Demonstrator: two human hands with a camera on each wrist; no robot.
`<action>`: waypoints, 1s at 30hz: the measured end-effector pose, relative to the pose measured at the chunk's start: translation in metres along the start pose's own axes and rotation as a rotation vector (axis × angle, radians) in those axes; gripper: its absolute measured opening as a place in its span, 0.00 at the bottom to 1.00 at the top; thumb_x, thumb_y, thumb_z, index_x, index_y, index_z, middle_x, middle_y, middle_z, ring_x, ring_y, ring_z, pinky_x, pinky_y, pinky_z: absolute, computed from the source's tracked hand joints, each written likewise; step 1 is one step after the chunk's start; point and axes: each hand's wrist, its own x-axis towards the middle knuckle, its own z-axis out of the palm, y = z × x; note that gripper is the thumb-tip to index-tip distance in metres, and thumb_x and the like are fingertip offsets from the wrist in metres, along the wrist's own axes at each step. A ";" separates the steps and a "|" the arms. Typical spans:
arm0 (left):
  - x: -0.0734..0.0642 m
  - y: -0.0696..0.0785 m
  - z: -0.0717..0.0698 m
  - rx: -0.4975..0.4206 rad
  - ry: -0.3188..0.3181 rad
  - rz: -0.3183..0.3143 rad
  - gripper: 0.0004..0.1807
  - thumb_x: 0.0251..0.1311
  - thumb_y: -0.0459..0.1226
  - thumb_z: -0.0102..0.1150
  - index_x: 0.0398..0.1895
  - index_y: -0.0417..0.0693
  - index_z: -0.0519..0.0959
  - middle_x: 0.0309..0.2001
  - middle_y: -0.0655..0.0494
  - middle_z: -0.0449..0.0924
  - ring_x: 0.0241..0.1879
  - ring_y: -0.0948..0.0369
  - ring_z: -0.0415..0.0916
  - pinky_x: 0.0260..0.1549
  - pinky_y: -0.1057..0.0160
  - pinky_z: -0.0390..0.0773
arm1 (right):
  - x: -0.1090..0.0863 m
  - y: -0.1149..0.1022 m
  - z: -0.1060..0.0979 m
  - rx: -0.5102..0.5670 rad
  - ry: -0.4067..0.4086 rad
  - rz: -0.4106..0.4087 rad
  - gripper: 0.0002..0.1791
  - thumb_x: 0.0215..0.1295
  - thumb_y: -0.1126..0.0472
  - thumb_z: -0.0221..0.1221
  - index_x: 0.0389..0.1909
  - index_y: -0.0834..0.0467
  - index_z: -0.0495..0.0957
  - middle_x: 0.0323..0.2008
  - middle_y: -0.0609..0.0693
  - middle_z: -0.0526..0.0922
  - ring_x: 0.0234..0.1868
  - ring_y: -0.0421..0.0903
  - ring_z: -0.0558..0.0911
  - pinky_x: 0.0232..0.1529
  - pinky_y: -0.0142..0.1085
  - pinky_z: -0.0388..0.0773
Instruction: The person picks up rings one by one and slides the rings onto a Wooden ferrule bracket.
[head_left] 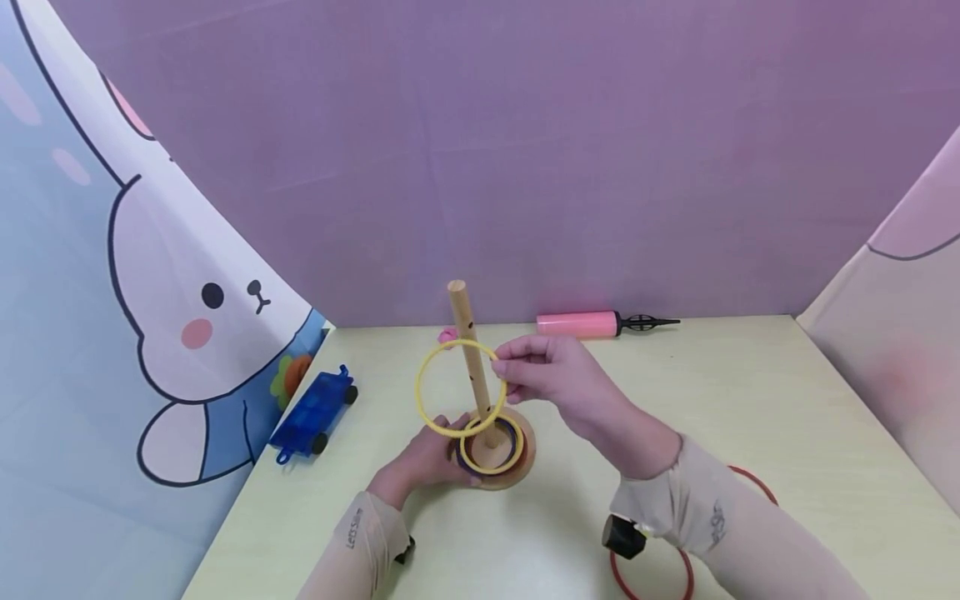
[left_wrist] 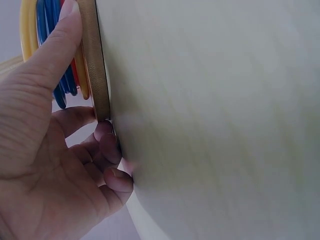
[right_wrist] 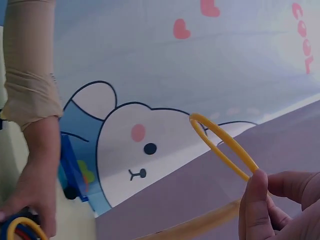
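Note:
My right hand (head_left: 555, 379) pinches a thin yellow ring (head_left: 417, 387) at its right edge, between thumb and fingers. The ring is raised and tilted, and it overlaps the upright wooden post (head_left: 464, 321) in the head view. My left hand (head_left: 429, 457) grips the left side of the stand's round wooden base (head_left: 529, 454), thumb on top and fingertips at the underside edge in the left wrist view. Around the post's foot lie stacked rings: a yellow ring (head_left: 491, 472) on top, with blue rings (left_wrist: 42, 25) and red below.
Red rings (head_left: 687, 571) lie on the table at the right, partly under my right forearm. A blue toy wagon (head_left: 315, 414) stands at the left edge. Along the back are a pink hand pump (head_left: 577, 325) and a small pink thing (head_left: 447, 335). Cloth walls (head_left: 525, 167) enclose the table.

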 end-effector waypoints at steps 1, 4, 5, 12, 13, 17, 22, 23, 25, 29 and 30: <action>0.000 0.000 0.000 0.003 0.002 -0.004 0.58 0.36 0.55 0.80 0.74 0.52 0.62 0.51 0.47 0.73 0.50 0.53 0.70 0.55 0.50 0.67 | 0.000 -0.005 0.001 0.004 0.006 -0.007 0.13 0.64 0.70 0.60 0.46 0.75 0.76 0.30 0.50 0.82 0.26 0.41 0.80 0.34 0.35 0.81; -0.001 0.002 -0.002 0.009 -0.007 -0.032 0.58 0.36 0.55 0.80 0.74 0.52 0.61 0.55 0.48 0.72 0.54 0.52 0.68 0.57 0.50 0.66 | 0.001 -0.019 0.003 0.018 0.026 -0.021 0.14 0.65 0.70 0.60 0.48 0.74 0.76 0.32 0.51 0.83 0.26 0.42 0.81 0.35 0.36 0.81; -0.001 0.002 -0.002 0.015 -0.014 -0.049 0.59 0.36 0.56 0.79 0.74 0.52 0.61 0.53 0.48 0.72 0.53 0.53 0.68 0.56 0.50 0.67 | 0.001 -0.023 0.004 0.021 0.030 -0.028 0.13 0.65 0.70 0.60 0.47 0.74 0.76 0.32 0.51 0.83 0.26 0.42 0.81 0.35 0.36 0.81; 0.000 0.002 -0.002 0.049 -0.052 -0.105 0.62 0.36 0.58 0.79 0.75 0.47 0.58 0.41 0.54 0.67 0.40 0.58 0.65 0.45 0.55 0.70 | 0.007 -0.042 0.006 0.071 0.087 -0.065 0.16 0.64 0.71 0.60 0.50 0.76 0.75 0.32 0.53 0.83 0.27 0.43 0.82 0.36 0.36 0.81; 0.000 0.002 -0.001 0.051 -0.052 -0.103 0.62 0.36 0.57 0.79 0.75 0.47 0.58 0.41 0.54 0.67 0.40 0.58 0.65 0.45 0.55 0.70 | 0.009 -0.043 0.007 0.083 0.096 -0.068 0.16 0.64 0.71 0.60 0.50 0.76 0.75 0.32 0.52 0.82 0.27 0.42 0.82 0.36 0.36 0.81; 0.001 0.000 0.000 0.060 -0.059 -0.107 0.62 0.36 0.58 0.78 0.76 0.49 0.57 0.41 0.55 0.67 0.41 0.58 0.65 0.46 0.55 0.70 | 0.014 -0.046 0.007 0.125 0.131 -0.083 0.15 0.64 0.72 0.60 0.50 0.75 0.75 0.31 0.52 0.82 0.28 0.42 0.81 0.36 0.35 0.81; 0.001 0.000 0.001 0.046 -0.058 -0.110 0.63 0.36 0.59 0.78 0.76 0.49 0.57 0.41 0.55 0.67 0.40 0.59 0.65 0.45 0.55 0.70 | 0.019 -0.046 0.006 0.158 0.168 -0.086 0.16 0.65 0.72 0.59 0.51 0.76 0.74 0.30 0.52 0.81 0.27 0.42 0.81 0.36 0.34 0.81; 0.001 0.000 0.001 0.043 -0.056 -0.108 0.63 0.36 0.59 0.78 0.76 0.49 0.57 0.41 0.55 0.66 0.40 0.59 0.65 0.45 0.55 0.70 | 0.020 -0.045 0.005 0.158 0.174 -0.083 0.16 0.65 0.72 0.60 0.51 0.76 0.74 0.30 0.52 0.81 0.28 0.42 0.81 0.36 0.34 0.81; 0.001 -0.001 0.001 0.044 -0.053 -0.105 0.63 0.36 0.59 0.78 0.76 0.49 0.57 0.40 0.55 0.66 0.40 0.59 0.64 0.44 0.56 0.70 | 0.021 -0.043 0.004 0.155 0.188 -0.075 0.15 0.65 0.72 0.60 0.50 0.75 0.74 0.30 0.52 0.81 0.28 0.42 0.81 0.37 0.35 0.81; 0.000 -0.001 0.001 0.043 -0.051 -0.105 0.63 0.36 0.58 0.78 0.76 0.50 0.57 0.40 0.56 0.66 0.39 0.59 0.64 0.44 0.57 0.70 | 0.025 -0.033 0.001 0.145 0.218 -0.030 0.15 0.65 0.70 0.61 0.50 0.73 0.75 0.32 0.53 0.81 0.28 0.42 0.81 0.37 0.35 0.81; 0.000 -0.001 0.001 0.041 -0.052 -0.107 0.63 0.36 0.58 0.78 0.76 0.50 0.57 0.40 0.56 0.66 0.39 0.59 0.64 0.44 0.57 0.70 | 0.025 -0.030 0.000 0.144 0.224 -0.014 0.15 0.65 0.70 0.61 0.50 0.73 0.75 0.32 0.53 0.81 0.28 0.42 0.81 0.38 0.35 0.81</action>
